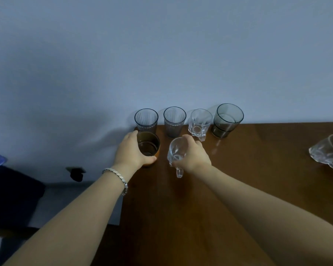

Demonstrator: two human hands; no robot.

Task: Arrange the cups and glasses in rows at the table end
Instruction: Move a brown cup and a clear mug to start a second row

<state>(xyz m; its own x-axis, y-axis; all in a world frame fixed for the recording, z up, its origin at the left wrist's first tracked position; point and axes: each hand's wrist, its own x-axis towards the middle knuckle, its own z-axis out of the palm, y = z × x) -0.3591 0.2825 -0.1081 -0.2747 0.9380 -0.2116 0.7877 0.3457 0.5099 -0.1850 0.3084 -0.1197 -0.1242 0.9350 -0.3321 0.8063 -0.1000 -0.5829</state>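
Note:
Along the wall edge of the brown table [238, 189] stands a row: two ribbed grey glasses [146, 120] [174, 121], a clear mug [200, 123] and a wide smoky glass [227, 120]. In front of the row, my left hand [132, 150] wraps around an amber glass [148, 145] at the table's left corner. Beside it, my right hand [193, 155] grips a clear handled mug [175, 153] by its side, the handle pointing toward me. Another clear mug [328, 152] lies at the far right.
A pale wall rises right behind the row. The table's left edge runs just left of the amber glass, with floor, a dark object [76, 172] and dark furniture [12, 198] below it.

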